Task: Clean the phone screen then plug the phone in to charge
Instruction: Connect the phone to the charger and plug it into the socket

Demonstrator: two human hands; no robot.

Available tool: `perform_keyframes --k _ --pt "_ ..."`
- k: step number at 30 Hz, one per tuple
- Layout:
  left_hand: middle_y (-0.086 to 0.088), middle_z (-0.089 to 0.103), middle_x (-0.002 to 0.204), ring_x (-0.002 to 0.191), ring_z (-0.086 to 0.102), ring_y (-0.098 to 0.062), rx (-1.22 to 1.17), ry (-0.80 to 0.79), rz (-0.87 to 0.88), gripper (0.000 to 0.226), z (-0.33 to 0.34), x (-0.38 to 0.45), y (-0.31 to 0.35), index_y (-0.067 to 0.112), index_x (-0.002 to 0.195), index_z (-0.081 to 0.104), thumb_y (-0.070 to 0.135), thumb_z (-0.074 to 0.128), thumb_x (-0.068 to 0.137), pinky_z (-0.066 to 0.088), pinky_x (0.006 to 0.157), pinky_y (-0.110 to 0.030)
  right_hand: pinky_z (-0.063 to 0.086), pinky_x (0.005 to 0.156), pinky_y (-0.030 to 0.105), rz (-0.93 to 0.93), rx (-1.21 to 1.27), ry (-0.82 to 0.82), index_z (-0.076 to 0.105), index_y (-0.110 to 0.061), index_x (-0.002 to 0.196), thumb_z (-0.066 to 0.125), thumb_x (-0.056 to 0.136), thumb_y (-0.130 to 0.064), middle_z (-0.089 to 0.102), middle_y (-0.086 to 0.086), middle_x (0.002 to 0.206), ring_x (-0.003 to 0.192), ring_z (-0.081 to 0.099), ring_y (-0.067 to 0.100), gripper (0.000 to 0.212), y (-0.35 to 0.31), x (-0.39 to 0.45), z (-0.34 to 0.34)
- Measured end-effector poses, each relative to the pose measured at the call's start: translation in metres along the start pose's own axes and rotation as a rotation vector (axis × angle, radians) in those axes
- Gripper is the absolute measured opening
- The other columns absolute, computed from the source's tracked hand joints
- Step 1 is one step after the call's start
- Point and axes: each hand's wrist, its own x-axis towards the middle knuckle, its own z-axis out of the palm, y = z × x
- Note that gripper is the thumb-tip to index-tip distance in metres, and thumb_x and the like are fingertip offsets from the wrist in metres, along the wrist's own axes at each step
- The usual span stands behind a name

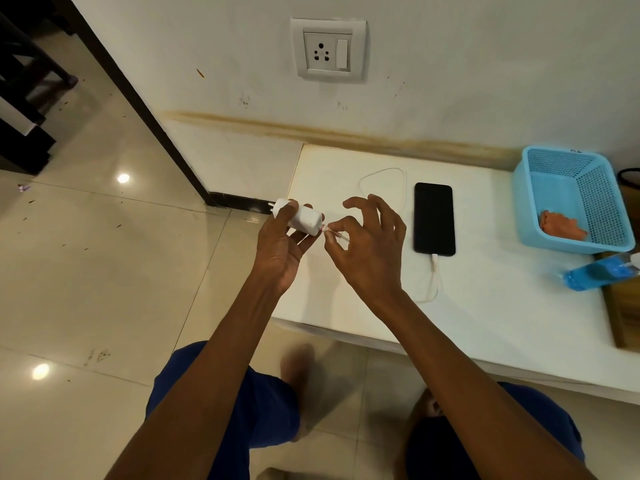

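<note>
From the head view, both forearms reach forward and up from the bottom edge, meeting just over the left end of the white bench [485, 306]. The left hand [280, 251] is turned palm inward, its fingers and thumb curled round a white charger [304, 220] whose pins point to 10 o'clock. The right hand [367, 244] sits at 3 o'clock of the charger, wrist bent; its thumb and forefinger pinch the cable plug [334, 233] right at the charger's end, while the other fingers fan out loosely upward.

The phone [434, 219] lies flat on the bench, screen up and dark, at 3 o'clock of the right hand and apart from it. A white cable [434, 271] is plugged into its near end, loops toward 6 o'clock, and another stretch of it arcs on the bench at 12 o'clock of the hands.

A blue basket [540, 188] stands at 3 o'clock of the phone with an orange cloth [561, 228] inside. A blue bottle [599, 271] lies at 6 o'clock of the basket. A wall socket [329, 50] is at 12 o'clock.
</note>
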Motion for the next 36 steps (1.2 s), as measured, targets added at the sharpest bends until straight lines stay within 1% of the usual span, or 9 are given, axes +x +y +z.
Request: perform_keyframes --k 3,6,9,14,18,21,25,33,36 --pt "-0.018 0.062 0.112 0.110 0.063 -0.044 0.038 0.002 0.021 0.016 0.000 0.000 -0.002 0.014 0.110 0.052 0.017 0.060 0.096 0.052 0.097 -0.051 0.036 0.106 0.049 -0.024 0.004 -0.012 0.073 -0.023 0.088 0.067 0.089 -0.033 0.062 -0.003 0.127 0.135 0.045 0.027 0.012 0.001 0.001 0.003" --pt "-0.016 0.063 0.111 0.105 0.065 -0.041 0.046 -0.015 0.019 0.013 0.001 -0.002 -0.003 0.015 0.108 0.052 0.017 0.059 0.097 0.051 0.098 -0.051 0.038 0.104 0.049 -0.022 0.039 -0.007 0.073 -0.020 0.089 0.069 0.088 -0.030 0.063 -0.002 0.125 0.133 0.047 0.027 0.011 0.002 -0.001 0.006" --pt "-0.015 0.063 0.111 0.101 0.067 -0.037 0.036 -0.025 0.013 0.012 0.002 -0.004 -0.004 0.016 0.108 0.052 0.017 0.058 0.098 0.053 0.095 -0.048 0.040 0.101 0.050 0.013 0.104 0.008 0.073 -0.019 0.088 0.071 0.086 -0.028 0.064 -0.002 0.121 0.129 0.051 0.026 0.009 0.003 -0.003 0.008" --pt "-0.016 0.063 0.113 0.100 0.068 -0.035 -0.010 -0.037 -0.002 0.023 0.002 -0.006 -0.005 0.012 0.118 0.048 0.017 0.058 0.098 0.057 0.089 -0.044 0.039 0.101 0.051 0.040 0.176 0.000 0.073 -0.017 0.088 0.073 0.086 -0.026 0.065 -0.003 0.118 0.127 0.052 0.024 0.010 0.005 -0.003 0.009" --pt "-0.016 0.065 0.111 0.100 0.068 -0.037 0.005 -0.050 0.005 0.017 0.003 -0.003 0.000 0.013 0.112 0.052 0.017 0.060 0.097 0.057 0.090 -0.045 0.039 0.102 0.051 0.021 0.157 -0.025 0.075 -0.021 0.094 0.070 0.089 -0.032 0.064 -0.003 0.121 0.130 0.050 0.025 0.013 0.010 -0.001 0.005" --pt "-0.017 0.065 0.114 0.105 0.066 -0.040 0.001 -0.037 0.021 0.021 0.002 -0.001 0.001 0.013 0.114 0.051 0.016 0.061 0.096 0.057 0.088 -0.045 0.036 0.105 0.051 0.023 0.124 -0.051 0.073 -0.025 0.101 0.069 0.089 -0.039 0.062 -0.005 0.125 0.135 0.045 0.024 0.019 0.012 0.001 0.001" --pt "-0.016 0.064 0.116 0.108 0.064 -0.042 0.008 -0.037 0.021 0.023 0.002 -0.001 -0.001 0.011 0.115 0.051 0.017 0.062 0.095 0.056 0.090 -0.046 0.035 0.106 0.053 0.033 0.097 -0.046 0.072 -0.025 0.095 0.068 0.089 -0.040 0.062 -0.004 0.125 0.137 0.044 0.025 0.016 0.015 0.002 -0.001" --pt "-0.016 0.064 0.117 0.102 0.067 -0.039 -0.003 -0.067 -0.013 0.018 0.000 -0.002 -0.001 0.012 0.110 0.051 0.018 0.061 0.097 0.058 0.085 -0.043 0.036 0.104 0.053 0.002 0.163 0.002 0.074 -0.023 0.091 0.071 0.089 -0.033 0.063 -0.002 0.120 0.133 0.047 0.025 0.011 0.016 0.000 0.006" --pt "-0.016 0.063 0.118 0.103 0.065 -0.039 0.024 -0.071 -0.011 0.017 0.000 -0.001 -0.001 0.012 0.111 0.051 0.018 0.060 0.097 0.057 0.090 -0.046 0.037 0.105 0.051 -0.005 0.141 -0.009 0.074 -0.024 0.092 0.070 0.089 -0.036 0.064 -0.003 0.119 0.131 0.048 0.025 0.013 0.019 -0.001 0.009"
